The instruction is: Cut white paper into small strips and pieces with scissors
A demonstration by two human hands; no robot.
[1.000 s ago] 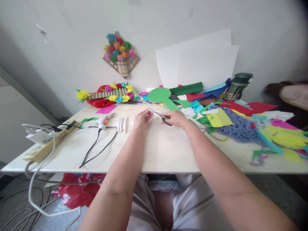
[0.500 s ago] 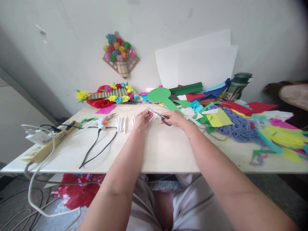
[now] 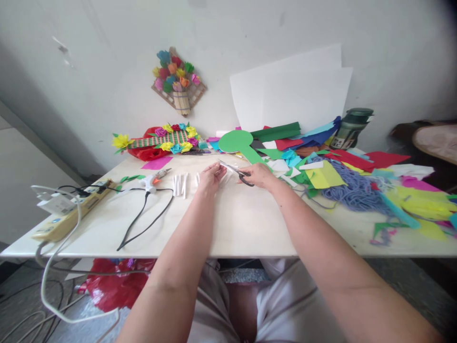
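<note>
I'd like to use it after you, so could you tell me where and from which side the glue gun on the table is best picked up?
Probably by the glue gun at its white body, from above on the near side: it lies flat, its nozzle toward the paper rolls and its black cord trailing off toward you.

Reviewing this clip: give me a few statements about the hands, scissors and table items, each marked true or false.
1. The right hand holds the scissors. True.
2. The left hand grips the glue gun. False: the glue gun lies on the table, to the left of that hand and apart from it.
3. A pile of blue yarn lies to the right of the hands. True.
4. The green bottle stands at the table's left end. False: it stands at the back right, by the wall.
5. White paper rolls lie between glue gun and left hand. True.
</note>
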